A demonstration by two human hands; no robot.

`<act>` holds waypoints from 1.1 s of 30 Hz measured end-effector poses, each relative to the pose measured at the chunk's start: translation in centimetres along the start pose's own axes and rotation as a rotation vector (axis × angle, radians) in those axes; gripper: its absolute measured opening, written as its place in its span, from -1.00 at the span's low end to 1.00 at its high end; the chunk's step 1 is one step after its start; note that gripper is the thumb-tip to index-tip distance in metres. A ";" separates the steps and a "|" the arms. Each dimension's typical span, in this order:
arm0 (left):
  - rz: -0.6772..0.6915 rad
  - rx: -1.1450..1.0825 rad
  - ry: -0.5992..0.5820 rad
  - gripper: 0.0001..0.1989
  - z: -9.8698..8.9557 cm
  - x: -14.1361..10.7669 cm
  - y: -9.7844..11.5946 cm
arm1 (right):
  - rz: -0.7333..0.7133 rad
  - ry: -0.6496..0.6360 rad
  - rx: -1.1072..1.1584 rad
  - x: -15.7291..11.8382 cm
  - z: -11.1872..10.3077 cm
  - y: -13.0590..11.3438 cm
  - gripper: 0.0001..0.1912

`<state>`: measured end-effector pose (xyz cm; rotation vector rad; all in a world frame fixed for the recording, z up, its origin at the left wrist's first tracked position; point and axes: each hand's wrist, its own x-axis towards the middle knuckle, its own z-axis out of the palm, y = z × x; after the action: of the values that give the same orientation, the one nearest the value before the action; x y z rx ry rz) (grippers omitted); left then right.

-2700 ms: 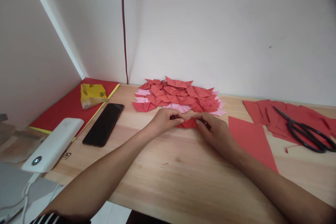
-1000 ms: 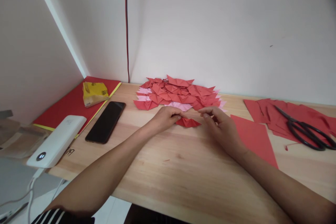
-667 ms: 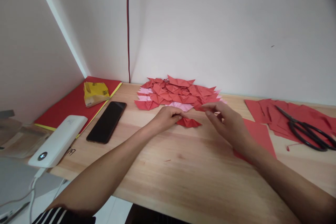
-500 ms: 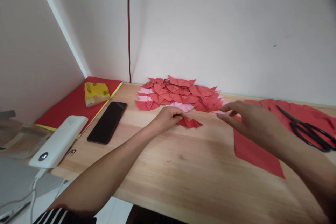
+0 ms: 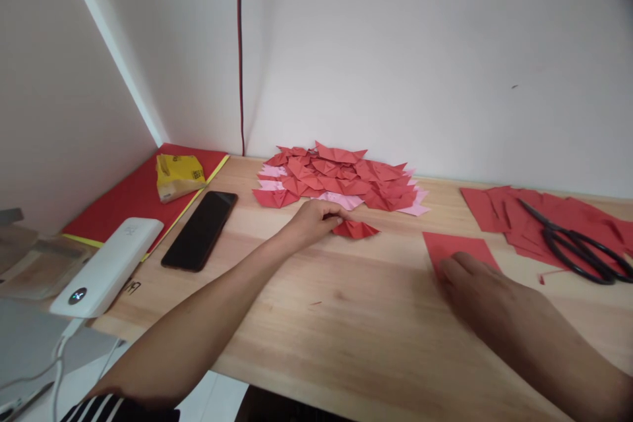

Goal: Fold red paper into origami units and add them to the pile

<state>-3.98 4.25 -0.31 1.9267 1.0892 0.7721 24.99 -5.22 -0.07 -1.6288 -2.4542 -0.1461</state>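
My left hand (image 5: 316, 221) pinches the left end of a small folded red paper (image 5: 357, 230) on the wooden table. Just behind it lies a wide pile of folded red and pink papers (image 5: 341, 178). On the right, my right hand (image 5: 469, 277) is over a flat red sheet (image 5: 462, 245) with its fingers curled down at the sheet's left edge. The fingertips are partly hidden, so whether they grip the sheet is unclear.
Black scissors (image 5: 583, 247) rest on spread red sheets (image 5: 534, 217) at the right. To the left are a black phone (image 5: 200, 231), a white power bank (image 5: 111, 267) with a cable, and a yellow packet (image 5: 180, 176) on a red folder (image 5: 123, 191). A wall stands behind.
My right hand has moved down from beside the pile of folded papers onto the flat red sheet, which now lies turned and further back. My left hand has stayed on the small folded paper.
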 end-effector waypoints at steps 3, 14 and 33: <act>-0.027 -0.064 0.022 -0.71 0.1 0.1 -0.3 | -0.157 -0.077 0.036 0.1 -0.7 -2.0 -0.85; 0.009 -0.393 0.163 -0.76 0.2 -0.2 0.7 | -0.502 -0.139 0.425 3.1 -2.2 -8.9 -0.93; 0.099 -0.034 0.122 -0.77 -0.1 -0.5 1.9 | 0.223 -0.195 0.871 7.0 -2.2 0.4 -0.65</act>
<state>-3.50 3.19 1.32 1.9378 1.0524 0.9680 22.89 0.84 3.54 -1.4913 -1.9463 0.9992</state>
